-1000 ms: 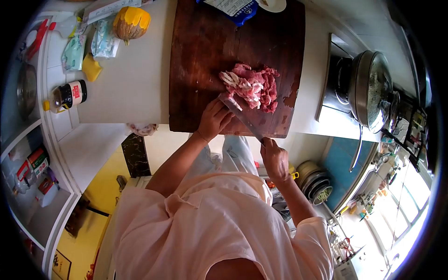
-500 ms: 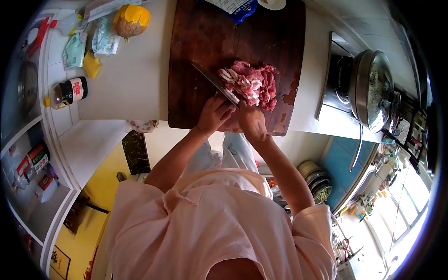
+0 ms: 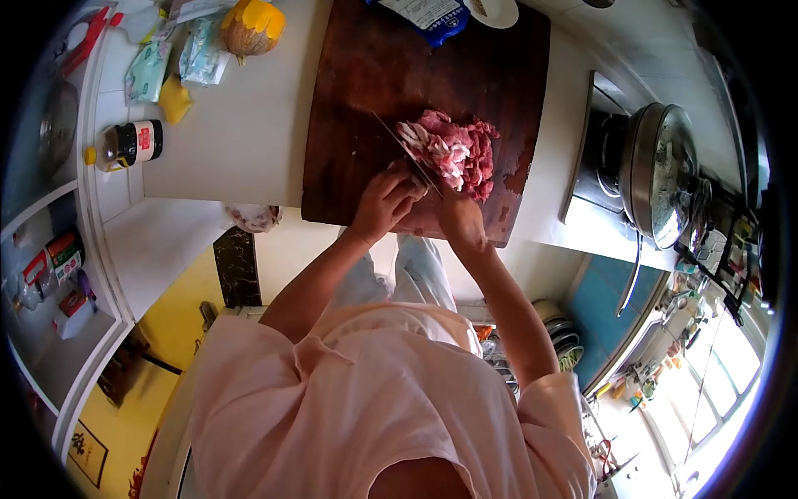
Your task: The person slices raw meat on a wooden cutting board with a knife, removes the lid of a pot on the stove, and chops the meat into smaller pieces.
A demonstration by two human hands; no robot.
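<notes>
My right hand (image 3: 461, 219) is wrapped round the handle of a kitchen knife (image 3: 405, 150), near the front of the dark wooden cutting board (image 3: 349, 91). The blade points away to the left, seen almost edge-on. Along its right side lies a heap of sliced raw meat (image 3: 453, 148), red with pale fatty strips. Just left of the blade, my left hand (image 3: 386, 201) has its fingers bent and drawn together on the board. Whatever lies under those fingertips is mostly hidden.
A blue packet (image 3: 440, 29) and a white dish (image 3: 495, 12) sit at the board's far edge. Left stand a partly peeled pumpkin (image 3: 253, 29) and a dark sauce bottle (image 3: 129, 145). A lidded pan (image 3: 665, 175) is on the stove to the right.
The knife blade has turned from showing its flat face to nearly edge-on. Both hands keep close to their places beside the meat. The whole view has shifted slightly.
</notes>
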